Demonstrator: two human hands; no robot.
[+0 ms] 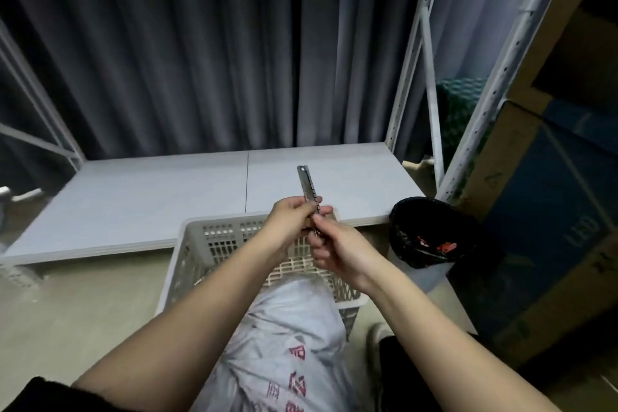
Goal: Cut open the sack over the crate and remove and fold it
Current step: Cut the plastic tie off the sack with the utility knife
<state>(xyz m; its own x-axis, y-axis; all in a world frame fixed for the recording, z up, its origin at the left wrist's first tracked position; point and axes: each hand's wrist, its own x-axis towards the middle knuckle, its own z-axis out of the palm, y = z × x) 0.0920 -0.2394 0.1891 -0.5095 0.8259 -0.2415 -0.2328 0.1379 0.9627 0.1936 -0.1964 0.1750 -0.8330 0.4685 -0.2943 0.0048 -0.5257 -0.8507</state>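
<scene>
Two hands meet on one tool in the head view: the left hand (294,216) has its fingers curled round the body of a metal utility knife (309,191), and the right hand (334,244) pinches the knife's lower end, fingers curled, likely working the slider. The knife points up and away from the person; whether any blade is out is too small to tell.

The white sack (287,344), printed in red, lies below the forearms, its far end resting inside the perforated plastic crate (200,244). Crate stands on the floor against the low white shelf board (150,191). A bin lined with a black bag (431,237) stands just beside the crate on the right.

Judgement: sack still looks uncut, so this is tool prep. To do it well: extend only a short blade, lock it, keep the tip away from the left fingers. Then free the left hand to tension the sack fabric and cut shallow, away from the body, over the crate so contents drop in.
</scene>
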